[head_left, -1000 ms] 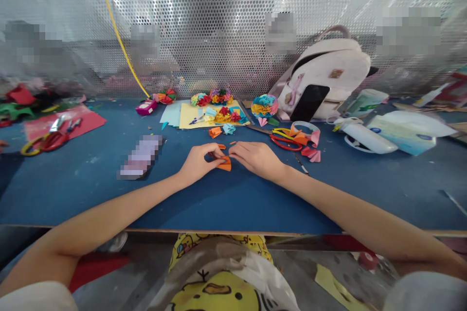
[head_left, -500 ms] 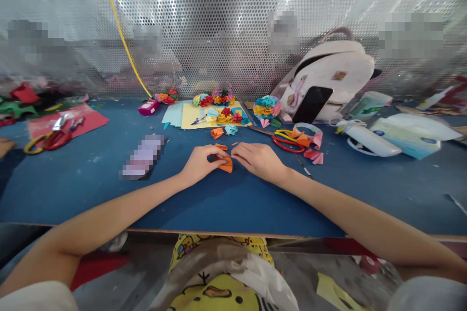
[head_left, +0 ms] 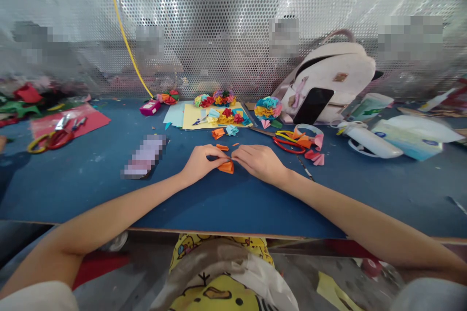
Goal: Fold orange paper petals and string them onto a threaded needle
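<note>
An orange piece of folded paper (head_left: 226,167) is pinched in my left hand (head_left: 203,161), its lower part fanning out below the fingertips. My right hand (head_left: 260,162) is closed at the paper's right edge, its fingertips almost meeting those of the left; it seems to grip the same piece. Just beyond the fingers lies a small orange paper strip (head_left: 222,147). Farther back, an orange folded paper flower (head_left: 218,133) sits beside a light blue one (head_left: 232,130).
Red-handled scissors (head_left: 290,146) and pink folded papers (head_left: 315,157) lie to the right. A phone (head_left: 145,156) rests at left. Behind are yellow sheets (head_left: 188,120) with paper flowers, a multicoloured paper ball (head_left: 268,108) and a white backpack (head_left: 335,75). More scissors (head_left: 51,141) lie far left.
My right fingertips have come in against the orange paper and my left fingertips. The paper's visible part has turned slightly and now looks squarer. The view has shifted a little.
</note>
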`<state>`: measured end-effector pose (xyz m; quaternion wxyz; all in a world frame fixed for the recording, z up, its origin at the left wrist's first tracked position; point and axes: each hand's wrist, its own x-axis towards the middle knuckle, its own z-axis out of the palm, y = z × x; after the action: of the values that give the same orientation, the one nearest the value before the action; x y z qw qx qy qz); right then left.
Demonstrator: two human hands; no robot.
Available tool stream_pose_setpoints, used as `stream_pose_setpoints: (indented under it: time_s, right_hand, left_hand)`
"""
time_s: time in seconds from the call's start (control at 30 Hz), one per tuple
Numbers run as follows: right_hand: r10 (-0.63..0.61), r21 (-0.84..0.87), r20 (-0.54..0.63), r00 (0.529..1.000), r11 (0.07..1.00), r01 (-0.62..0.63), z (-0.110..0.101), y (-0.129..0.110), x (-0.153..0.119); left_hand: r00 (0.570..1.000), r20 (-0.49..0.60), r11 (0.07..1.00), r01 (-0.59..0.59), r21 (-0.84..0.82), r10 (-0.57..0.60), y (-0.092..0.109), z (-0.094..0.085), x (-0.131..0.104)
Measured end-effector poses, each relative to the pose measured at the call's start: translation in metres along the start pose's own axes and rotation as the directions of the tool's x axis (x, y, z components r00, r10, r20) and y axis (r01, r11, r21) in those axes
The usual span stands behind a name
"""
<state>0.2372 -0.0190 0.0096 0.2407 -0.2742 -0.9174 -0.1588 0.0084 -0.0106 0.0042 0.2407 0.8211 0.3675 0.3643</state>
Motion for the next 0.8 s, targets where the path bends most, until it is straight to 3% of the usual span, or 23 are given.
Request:
stream_pose_setpoints:
  time_s: [0.13,0.43,0.8]
  right_hand:
    - [-0.069,-0.087,-0.008,0.998,0.994,0.068,0.0002,-0.0028,-0.0001]
    - [-0.048,-0.101,0.024,0.999,0.994,0.050,0.0023,-0.0059,0.0000]
    - [-0.001,-0.044,-0.013,1.000,0.999,0.000,0.0003,-0.0006,0.0018]
  left_hand:
    - [1.000,0.017,0.995,-0.021,0.094,0.020,-0.0006,0.0011,0.0015]
    - [0.982,0.139,0.909,-0.174,0.379,0.130,0.0050,-0.0010,0.0085]
    - [0.960,0.213,0.867,-0.258,0.428,0.180,0.0052,-0.0019,0.0073]
